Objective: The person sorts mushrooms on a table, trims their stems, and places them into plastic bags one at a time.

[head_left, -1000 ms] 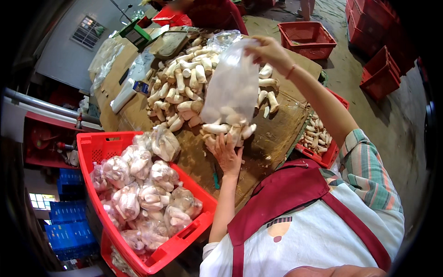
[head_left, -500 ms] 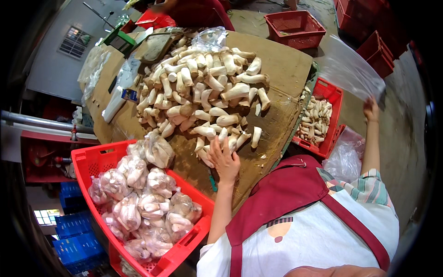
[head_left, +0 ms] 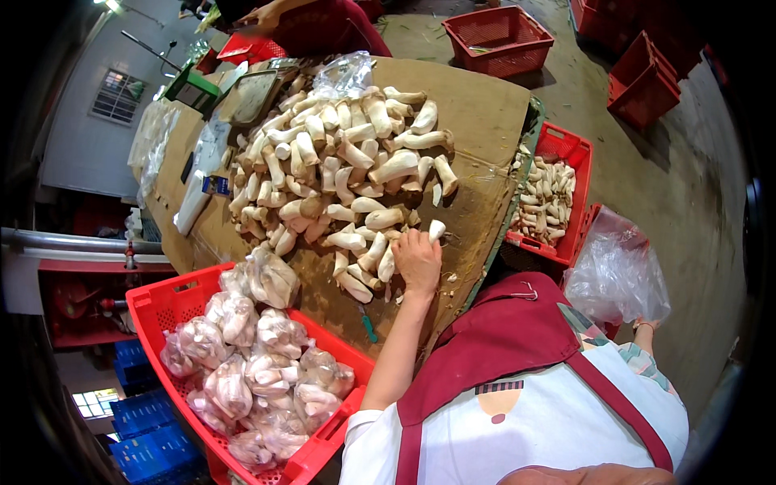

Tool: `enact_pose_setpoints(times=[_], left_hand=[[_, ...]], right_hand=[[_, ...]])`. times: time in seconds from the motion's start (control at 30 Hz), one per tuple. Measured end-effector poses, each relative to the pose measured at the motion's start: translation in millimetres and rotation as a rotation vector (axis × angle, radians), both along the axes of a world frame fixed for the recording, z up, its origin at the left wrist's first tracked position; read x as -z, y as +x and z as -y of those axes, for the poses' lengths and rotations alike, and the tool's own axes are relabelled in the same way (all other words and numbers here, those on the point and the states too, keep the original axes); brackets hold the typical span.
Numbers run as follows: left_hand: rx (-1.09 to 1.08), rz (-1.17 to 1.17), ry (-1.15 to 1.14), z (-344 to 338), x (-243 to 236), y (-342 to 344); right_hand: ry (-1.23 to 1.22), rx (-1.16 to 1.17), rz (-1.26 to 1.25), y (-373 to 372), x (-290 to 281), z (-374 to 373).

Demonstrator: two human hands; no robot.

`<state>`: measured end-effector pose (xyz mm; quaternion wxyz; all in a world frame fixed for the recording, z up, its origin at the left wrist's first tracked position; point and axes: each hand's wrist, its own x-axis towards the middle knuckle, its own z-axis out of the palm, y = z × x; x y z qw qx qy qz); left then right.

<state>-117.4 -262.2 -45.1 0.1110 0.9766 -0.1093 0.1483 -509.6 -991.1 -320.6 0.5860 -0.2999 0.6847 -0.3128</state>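
A large heap of king oyster mushrooms point(head_left: 347, 162) covers the cardboard-topped table point(head_left: 493, 105). At the heap's near edge my left hand point(head_left: 418, 263) has its fingers closed round a king oyster mushroom point(head_left: 436, 230), whose pale end sticks out past the fingers. Just left of my wrist lies a small green-handled tool point(head_left: 369, 326). Out to the right, my right hand point(head_left: 645, 326) grips the lower edge of a clear plastic bag point(head_left: 618, 271), its fingers partly hidden. At the left stands a red crate point(head_left: 182, 283) filled with bagged mushrooms point(head_left: 263, 356).
A second red crate point(head_left: 582, 149) of smaller mushroom pieces point(head_left: 546, 198) adjoins the table's right edge. Red crates point(head_left: 501, 40) stand on the floor beyond. A person in dark red point(head_left: 327, 28) is across the table. Blue crates point(head_left: 158, 453) are stacked at lower left.
My left hand has moved slightly right and closed round a mushroom. My right hand has come down and inward, bringing the plastic bag from far out to beside my body.
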Motion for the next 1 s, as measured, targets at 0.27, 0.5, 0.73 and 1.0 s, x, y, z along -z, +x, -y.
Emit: enact_pose_setpoints(times=[0.27,0.5,0.73,1.0], left_hand=[[0.063,0.022,0.243,-4,13,60],[0.041,-0.049,-0.128,17,-7,39],[0.213,-0.083,-0.537,42,-58,-13],[-0.184,-0.12,-0.014,-76,-12,-20]], right_hand=[[-0.208,-0.43,-0.029,181,17,-92],[0.335,-1.538,0.621,371,-266,-449],[0.959,-1.231,0.805,387,-258,-501],[0.447,-0.773,0.47,447,-253,-381]])
